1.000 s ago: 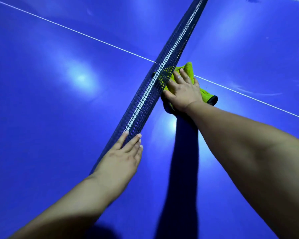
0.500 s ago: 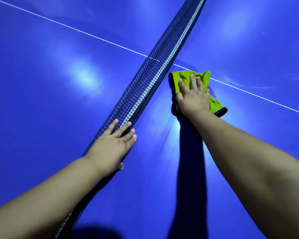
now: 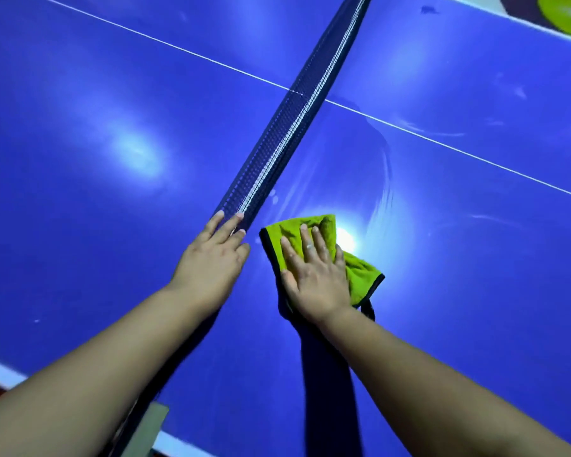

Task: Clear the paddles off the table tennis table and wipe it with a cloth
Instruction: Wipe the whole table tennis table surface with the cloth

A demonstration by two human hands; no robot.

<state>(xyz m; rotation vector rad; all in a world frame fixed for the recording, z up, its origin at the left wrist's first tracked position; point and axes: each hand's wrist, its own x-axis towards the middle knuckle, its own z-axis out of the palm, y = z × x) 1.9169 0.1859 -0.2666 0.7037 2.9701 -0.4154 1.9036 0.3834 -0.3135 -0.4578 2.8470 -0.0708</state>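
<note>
a dark mesh net point(image 3: 287, 140) with a pale top band runs diagonally from the lower left up to the top edge. a grey bracket point(image 3: 154, 423) sits at its near end. a blurred yellow-green shape point(image 3: 567, 11) fills the top right corner.

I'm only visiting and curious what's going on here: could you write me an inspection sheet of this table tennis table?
Surface: blue table, glossy, wipe streaks right of the net.
Job's things: green cloth flat beside the net; no paddles seen.
Clutter: nothing seen.
Hands: left hand flat, fingers against the net; right hand flat, pressing the cloth.
Cables: nothing seen.
Surroundings: blurred green shape beyond the far edge.
</note>
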